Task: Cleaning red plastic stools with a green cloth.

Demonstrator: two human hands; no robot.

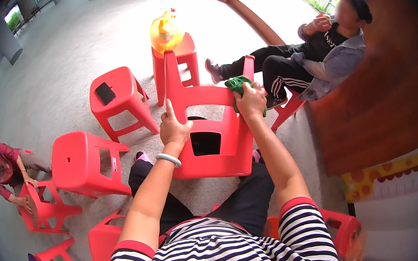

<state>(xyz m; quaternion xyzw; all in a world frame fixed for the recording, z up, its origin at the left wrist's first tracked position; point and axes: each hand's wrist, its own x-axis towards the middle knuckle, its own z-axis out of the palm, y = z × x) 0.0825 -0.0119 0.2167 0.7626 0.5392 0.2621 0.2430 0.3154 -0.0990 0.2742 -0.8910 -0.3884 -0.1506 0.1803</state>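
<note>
A red plastic stool (217, 168) is tipped over in front of me, its legs pointing away and its seat towards my lap. My left hand (174, 129) grips the leg on the left, the index finger stretched along it. With my right hand (251, 101) I press a green cloth (238, 83) against the right leg, near where the crosspiece joins. Part of the cloth hangs below my fingers. A dark shape shows through the opening in the stool's side.
Upright red stools stand ahead and left, one bearing a dark flat object (105, 93), another a yellow plastic bag (165, 32). A seated person (324, 51) is at the right, near a wooden panel (376, 90). Another person (6, 167) handles a stool at the far left.
</note>
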